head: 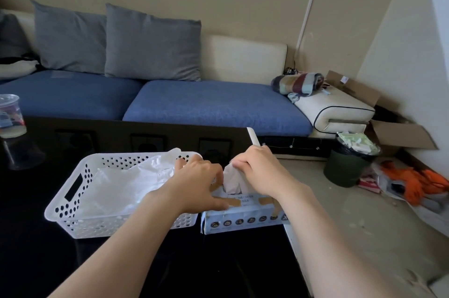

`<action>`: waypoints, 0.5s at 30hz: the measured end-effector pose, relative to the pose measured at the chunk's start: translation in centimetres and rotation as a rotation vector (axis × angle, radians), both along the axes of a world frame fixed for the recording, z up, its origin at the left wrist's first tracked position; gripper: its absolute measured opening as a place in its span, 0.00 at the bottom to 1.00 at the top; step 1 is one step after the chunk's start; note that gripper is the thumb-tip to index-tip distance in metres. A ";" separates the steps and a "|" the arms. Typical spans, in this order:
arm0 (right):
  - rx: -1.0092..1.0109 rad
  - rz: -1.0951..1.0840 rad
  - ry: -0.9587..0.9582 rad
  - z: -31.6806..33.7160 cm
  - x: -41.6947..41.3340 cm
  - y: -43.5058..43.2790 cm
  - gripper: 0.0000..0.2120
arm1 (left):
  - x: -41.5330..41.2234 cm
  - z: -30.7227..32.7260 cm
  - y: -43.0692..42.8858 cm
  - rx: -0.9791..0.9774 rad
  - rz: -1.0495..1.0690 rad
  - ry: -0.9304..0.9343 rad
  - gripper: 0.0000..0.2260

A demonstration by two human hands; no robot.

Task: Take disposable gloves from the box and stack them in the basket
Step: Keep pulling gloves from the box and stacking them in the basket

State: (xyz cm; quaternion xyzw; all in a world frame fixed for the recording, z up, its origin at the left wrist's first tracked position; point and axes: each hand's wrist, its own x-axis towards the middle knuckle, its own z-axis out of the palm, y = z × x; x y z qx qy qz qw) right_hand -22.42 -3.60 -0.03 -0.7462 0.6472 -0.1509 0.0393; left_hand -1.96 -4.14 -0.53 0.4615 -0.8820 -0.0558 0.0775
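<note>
A light blue glove box [243,218] lies on the black table, just right of a white perforated basket [73,203]. Several white disposable gloves [131,183] lie piled inside the basket. My right hand [257,169] pinches a white glove [232,182] that sticks up out of the box's top opening. My left hand [196,181] presses down on the box top beside the opening, fingers spread, thumb along the front edge.
A clear plastic cup [9,115] stands at the table's far left. Beyond the table is a blue sofa [213,101] with grey cushions. A dark bin [347,164], a cardboard box [398,132] and orange gloves [418,183] sit on the floor at right.
</note>
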 end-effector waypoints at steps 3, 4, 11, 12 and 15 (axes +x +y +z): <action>0.002 -0.024 -0.142 0.2 -0.1 0.3 0.18 | -0.2 -0.1 0.1 0.001 0.001 0.006 0.21; -0.011 -0.026 -0.212 0.5 -0.2 0.4 0.18 | -0.2 -0.1 0.2 0.007 0.003 0.006 0.20; -0.365 -0.143 -0.718 2.7 0.4 1.4 0.18 | -0.3 -0.1 0.3 0.029 -0.002 -0.042 0.24; -0.412 -0.154 -0.763 2.8 0.4 1.4 0.19 | -0.3 -0.1 0.3 0.038 0.000 -0.045 0.24; -0.488 -0.190 -0.851 2.9 0.3 1.1 0.20 | -0.2 0.0 0.3 0.063 0.018 -0.014 0.21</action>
